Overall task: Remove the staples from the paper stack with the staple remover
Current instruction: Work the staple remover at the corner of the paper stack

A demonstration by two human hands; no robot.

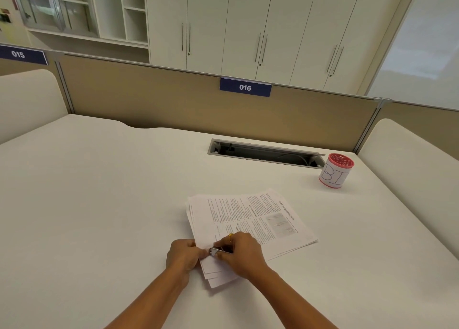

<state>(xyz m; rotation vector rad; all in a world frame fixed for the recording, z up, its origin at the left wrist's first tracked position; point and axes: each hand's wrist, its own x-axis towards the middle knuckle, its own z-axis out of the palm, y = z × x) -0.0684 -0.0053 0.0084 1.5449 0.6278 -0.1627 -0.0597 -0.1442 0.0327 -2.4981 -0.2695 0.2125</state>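
A stack of printed white paper (pixel 250 219) lies slightly fanned on the white desk (pixel 99 192), turned sideways to me. My right hand (pixel 242 253) rests on the stack's near left corner, closed around a small metal staple remover (pixel 215 251) whose tip points left at the paper's edge. A gold ring sits on one finger of that hand. My left hand (pixel 183 255) pinches the same corner of the stack from the left, its fingertips touching the remover's tip. The staple itself is hidden under the fingers.
A red pot with a white paper label (pixel 335 171) stands at the back right of the desk. A grey cable slot (pixel 265 152) is cut into the desk behind the paper. A tan partition with a "016" sign (pixel 245 87) closes the far edge.
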